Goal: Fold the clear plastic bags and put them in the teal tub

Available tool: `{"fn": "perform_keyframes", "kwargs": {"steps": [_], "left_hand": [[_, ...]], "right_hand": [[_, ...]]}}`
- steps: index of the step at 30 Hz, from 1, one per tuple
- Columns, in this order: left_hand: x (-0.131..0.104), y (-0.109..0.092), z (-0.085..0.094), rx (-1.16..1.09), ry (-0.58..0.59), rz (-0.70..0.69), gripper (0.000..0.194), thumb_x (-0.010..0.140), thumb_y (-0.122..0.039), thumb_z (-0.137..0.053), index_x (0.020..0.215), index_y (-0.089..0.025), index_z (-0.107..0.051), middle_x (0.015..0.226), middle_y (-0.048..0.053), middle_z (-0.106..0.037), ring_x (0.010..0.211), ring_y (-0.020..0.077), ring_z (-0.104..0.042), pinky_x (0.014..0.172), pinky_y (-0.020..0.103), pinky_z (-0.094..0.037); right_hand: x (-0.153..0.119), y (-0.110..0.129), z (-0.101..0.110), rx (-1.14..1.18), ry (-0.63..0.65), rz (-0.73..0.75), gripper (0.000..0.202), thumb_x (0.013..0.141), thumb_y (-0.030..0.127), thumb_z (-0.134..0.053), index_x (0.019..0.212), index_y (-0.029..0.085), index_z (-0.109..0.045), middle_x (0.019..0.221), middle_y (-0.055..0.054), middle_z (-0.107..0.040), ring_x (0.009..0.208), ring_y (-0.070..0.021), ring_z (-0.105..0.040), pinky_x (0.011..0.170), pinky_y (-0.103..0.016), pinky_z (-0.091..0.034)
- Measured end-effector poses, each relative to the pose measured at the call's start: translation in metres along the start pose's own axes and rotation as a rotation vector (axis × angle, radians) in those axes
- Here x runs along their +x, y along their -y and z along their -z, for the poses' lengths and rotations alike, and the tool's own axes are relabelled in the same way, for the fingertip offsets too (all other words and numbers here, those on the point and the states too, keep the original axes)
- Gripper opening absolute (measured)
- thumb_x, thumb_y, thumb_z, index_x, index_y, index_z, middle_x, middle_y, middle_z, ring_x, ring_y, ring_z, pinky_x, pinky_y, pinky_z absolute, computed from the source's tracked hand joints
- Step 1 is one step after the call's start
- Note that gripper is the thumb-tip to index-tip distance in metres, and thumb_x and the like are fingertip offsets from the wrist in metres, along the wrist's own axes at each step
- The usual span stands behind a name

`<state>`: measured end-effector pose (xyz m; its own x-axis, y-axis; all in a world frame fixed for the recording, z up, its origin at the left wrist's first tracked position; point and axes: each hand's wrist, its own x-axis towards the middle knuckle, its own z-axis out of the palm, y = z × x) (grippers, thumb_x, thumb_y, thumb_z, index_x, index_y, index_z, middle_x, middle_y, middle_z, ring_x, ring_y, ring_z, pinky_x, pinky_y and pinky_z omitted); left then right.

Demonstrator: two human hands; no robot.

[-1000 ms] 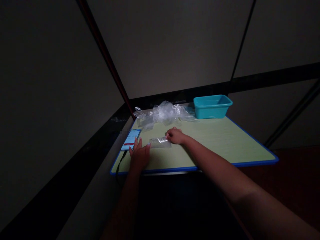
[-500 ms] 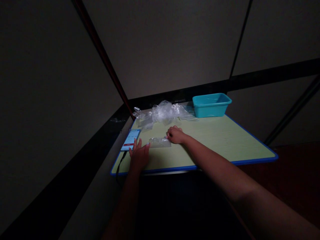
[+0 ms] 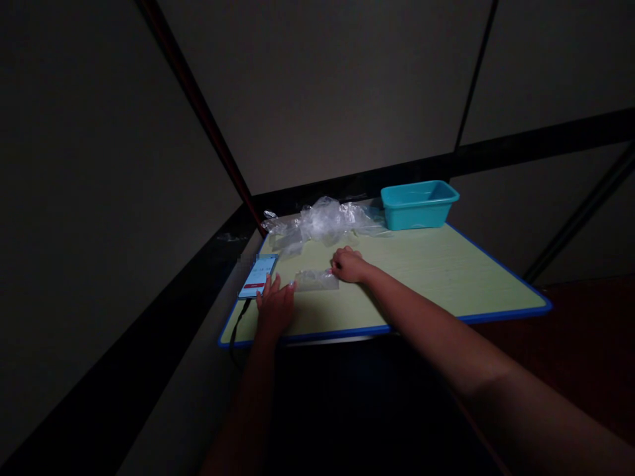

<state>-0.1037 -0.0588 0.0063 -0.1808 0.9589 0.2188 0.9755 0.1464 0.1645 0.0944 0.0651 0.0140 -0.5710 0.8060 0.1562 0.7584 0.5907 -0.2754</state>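
Observation:
A small clear plastic bag (image 3: 316, 280) lies flat on the pale green tabletop between my hands. My left hand (image 3: 276, 307) rests at its left end with fingers spread, the thumb tip by the bag's edge and other fingertips near the phone. My right hand (image 3: 348, 264) is closed at the bag's upper right corner, its fingertips pinching or pressing there; that grip is partly hidden. Close to my left fingers sits a phone (image 3: 258, 276) with a lit screen showing a red bar.
Crumpled clear plastic bags (image 3: 325, 221) heap along the table's far edge. Right of them stands a turquoise plastic basin (image 3: 419, 211). A dark cord (image 3: 239, 324) runs from the phone over the blue-edged table (image 3: 446, 284). Dark-trimmed wall panels (image 3: 347, 99) enclose the back and left.
The view has shifted very slightly. Both hands and the small bag stay in nearly the same places.

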Motion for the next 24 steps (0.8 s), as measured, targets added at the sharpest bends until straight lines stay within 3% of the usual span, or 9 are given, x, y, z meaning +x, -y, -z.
{"fn": "perform_keyframes", "kwargs": {"steps": [6, 10, 12, 17, 24], "left_hand": [[-0.003, -0.004, 0.001, 0.101, -0.124, -0.112, 0.041, 0.094, -0.036, -0.033, 0.125, -0.021, -0.055, 0.144, 0.011, -0.039, 0.139, 0.0249, -0.021, 0.109, 0.055, -0.017], [-0.012, -0.015, 0.003, 0.077, 0.053, -0.412, 0.045, 0.093, -0.034, -0.036, 0.134, -0.017, -0.043, 0.149, 0.012, -0.029, 0.138, 0.021, -0.024, 0.11, 0.047, -0.021], [-0.019, -0.025, 0.001, 0.068, 0.139, -0.488, 0.05, 0.093, -0.035, -0.035, 0.139, -0.015, -0.035, 0.15, 0.013, -0.026, 0.139, 0.0218, -0.022, 0.109, 0.047, -0.024], [-0.033, -0.048, -0.008, 0.143, 0.103, -0.393, 0.053, 0.095, -0.04, -0.028, 0.141, -0.013, -0.032, 0.148, 0.015, -0.028, 0.138, 0.0252, -0.023, 0.108, 0.054, -0.023], [-0.033, -0.049, -0.009, 0.145, 0.095, -0.334, 0.053, 0.095, -0.041, -0.025, 0.139, -0.013, -0.036, 0.147, 0.013, -0.031, 0.136, 0.0248, -0.028, 0.108, 0.052, -0.024]], "right_hand": [[0.0, 0.001, 0.0, -0.027, 0.008, 0.008, 0.027, 0.084, 0.041, -0.051, 0.084, 0.019, -0.067, 0.104, -0.012, -0.059, 0.101, -0.0269, -0.046, 0.076, -0.035, -0.038], [0.0, 0.001, -0.003, -0.04, -0.001, 0.01, 0.028, 0.084, 0.041, -0.05, 0.086, 0.018, -0.067, 0.104, -0.012, -0.059, 0.101, -0.027, -0.045, 0.077, -0.035, -0.038], [0.0, 0.001, -0.004, -0.046, -0.009, 0.013, 0.028, 0.083, 0.04, -0.05, 0.086, 0.019, -0.067, 0.104, -0.011, -0.059, 0.102, -0.027, -0.045, 0.077, -0.036, -0.038], [-0.002, 0.002, -0.004, -0.059, -0.019, 0.013, 0.028, 0.085, 0.039, -0.047, 0.09, 0.018, -0.066, 0.105, -0.012, -0.058, 0.102, -0.0268, -0.044, 0.078, -0.037, -0.037], [-0.005, 0.004, -0.001, -0.067, -0.008, 0.007, 0.028, 0.085, 0.038, -0.048, 0.092, 0.018, -0.065, 0.108, -0.012, -0.057, 0.104, -0.0269, -0.043, 0.079, -0.037, -0.036]]}}
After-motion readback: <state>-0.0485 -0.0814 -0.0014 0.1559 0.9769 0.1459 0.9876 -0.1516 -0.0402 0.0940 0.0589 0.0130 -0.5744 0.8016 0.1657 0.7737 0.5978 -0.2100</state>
